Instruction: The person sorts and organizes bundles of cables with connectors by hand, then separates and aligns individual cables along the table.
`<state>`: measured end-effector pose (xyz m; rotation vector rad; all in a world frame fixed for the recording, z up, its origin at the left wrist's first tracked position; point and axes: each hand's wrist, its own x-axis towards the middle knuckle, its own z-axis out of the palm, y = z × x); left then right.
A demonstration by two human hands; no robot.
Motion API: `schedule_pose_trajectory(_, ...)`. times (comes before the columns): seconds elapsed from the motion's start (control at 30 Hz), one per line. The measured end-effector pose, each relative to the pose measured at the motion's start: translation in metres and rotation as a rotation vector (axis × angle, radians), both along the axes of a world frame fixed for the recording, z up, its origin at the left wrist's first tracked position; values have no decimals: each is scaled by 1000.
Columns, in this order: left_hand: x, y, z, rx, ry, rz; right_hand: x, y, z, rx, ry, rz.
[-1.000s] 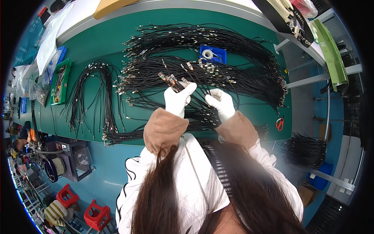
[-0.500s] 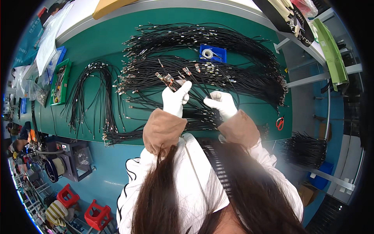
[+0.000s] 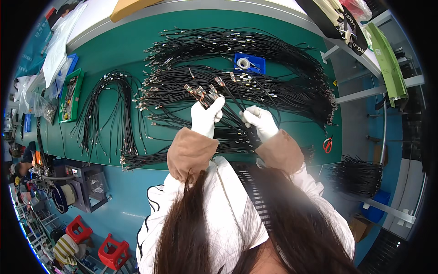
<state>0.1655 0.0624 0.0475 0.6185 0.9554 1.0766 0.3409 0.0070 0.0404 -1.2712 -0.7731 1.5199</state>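
My left hand [image 3: 205,116], in a white glove, is closed round a bunch of black cables whose metal connector ends [image 3: 200,92] fan out above the thumb. Close beside it on the right, my right hand [image 3: 260,120], also gloved, pinches black cable at its fingertips. A cable with a metal connector [image 3: 220,81] runs up between the two hands. Beneath both hands lie thick bundles of black cables [image 3: 182,75] across the green table; their fingers partly hide which strand the right hand grips.
A blue tray [image 3: 258,64] with a white tape roll [image 3: 243,63] sits among the cables. Red-handled scissors [image 3: 327,144] lie near the right edge. On the left are a separate cable bundle [image 3: 109,80] and a green bin [image 3: 76,91]. More cables [image 3: 358,176] hang beyond the right edge.
The connector ends in my left hand have spread and shifted slightly upward. My right hand's fingers have curled a little more around the cable.
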Motion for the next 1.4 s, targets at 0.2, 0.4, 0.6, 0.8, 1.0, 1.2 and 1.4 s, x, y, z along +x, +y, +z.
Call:
schedule_pose_trajectory(0.2, 0, -1, -1, 25, 1, -18, 6, 1, -3, -35, -45, 54)
schedule_pose_trajectory(0.4, 2, 1, 0, 45, -27, -39, 9, 1, -1, -34, -46, 77)
schedule_pose_trajectory(0.6, 6, -2, 13, 53, -16, -20, 9, 2, -3, -42, -2, 95)
schedule_pose_trajectory(0.8, 5, -3, 18, -37, 58, -11, 6, 2, -2, -22, -27, 111)
schedule_pose_trajectory(1.0, 6, -2, 16, -77, 111, 4, 7, 2, 0, -64, 16, 131)
schedule_pose_trajectory(1.2, 7, -3, 19, -93, 113, 26, 7, 1, 1, -106, 41, 132)
schedule_pose_trajectory(1.4, 7, -2, 13, -59, 96, 44, 5, 2, -5, -122, 128, 38)
